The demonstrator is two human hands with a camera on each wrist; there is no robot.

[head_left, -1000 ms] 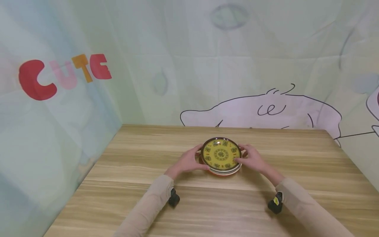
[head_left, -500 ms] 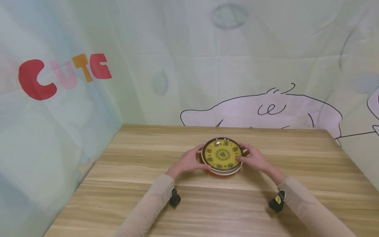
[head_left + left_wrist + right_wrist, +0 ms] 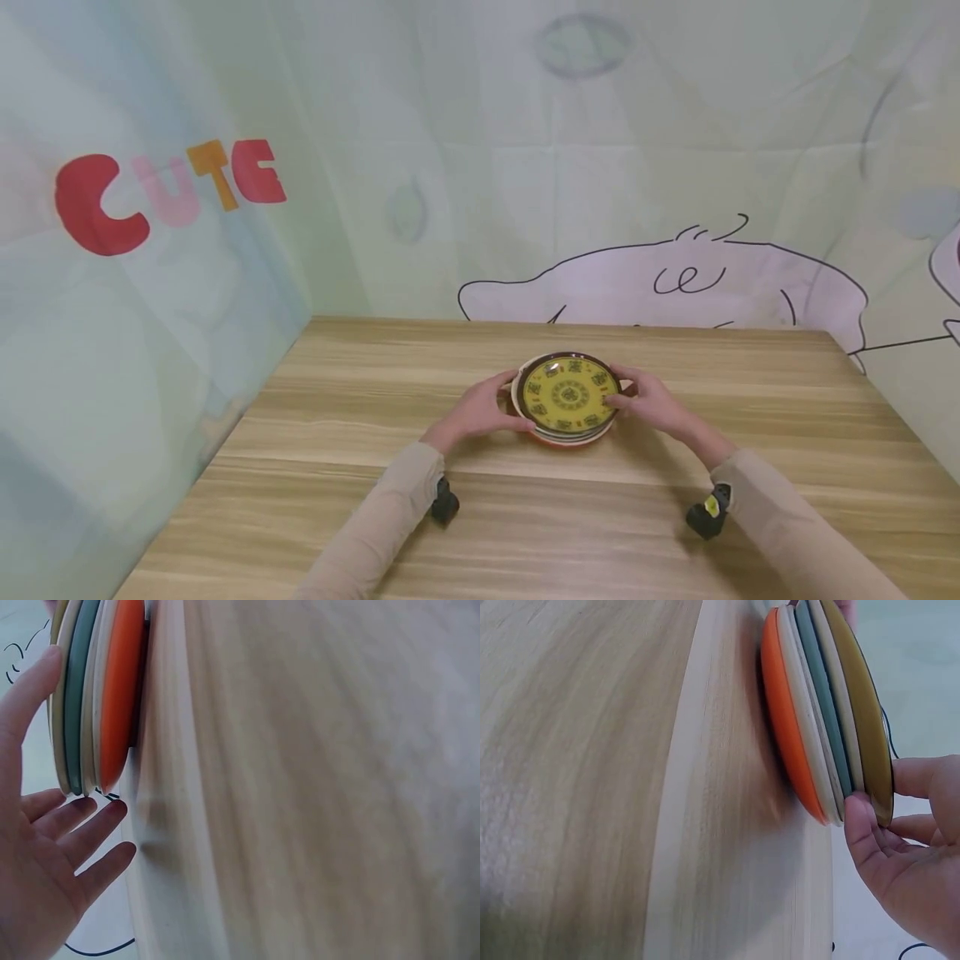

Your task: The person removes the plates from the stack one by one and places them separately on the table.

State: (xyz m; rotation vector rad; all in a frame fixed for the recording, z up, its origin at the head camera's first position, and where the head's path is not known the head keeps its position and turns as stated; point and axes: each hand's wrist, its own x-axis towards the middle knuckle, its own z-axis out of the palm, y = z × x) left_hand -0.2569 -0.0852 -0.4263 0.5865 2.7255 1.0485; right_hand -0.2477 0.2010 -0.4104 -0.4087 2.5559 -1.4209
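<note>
A stack of plates sits on the wooden table, topped by a yellow plate (image 3: 570, 393) with a dark rim and a printed pattern. In the wrist views a green plate (image 3: 77, 697), cream plates and an orange plate (image 3: 786, 712) at the bottom show edge-on. My right hand (image 3: 651, 404) pinches the yellow plate's right edge, thumb on top and fingers at its underside. The yellow plate sits a little to the right of the stack, baring a pale rim at the left. My left hand (image 3: 483, 408) is at the stack's left side, thumb touching plate edges, other fingers fairly straight and spread.
The wooden table (image 3: 570, 533) extends around the stack. A printed cloth backdrop (image 3: 420, 167) hangs behind and to the left. Dark wrist devices hang below both sleeves, one a black wrist camera (image 3: 707, 514) on the right.
The yellow plate has slid slightly to the right with my right hand, uncovering the pale rim below at its left. My left hand has barely moved.
</note>
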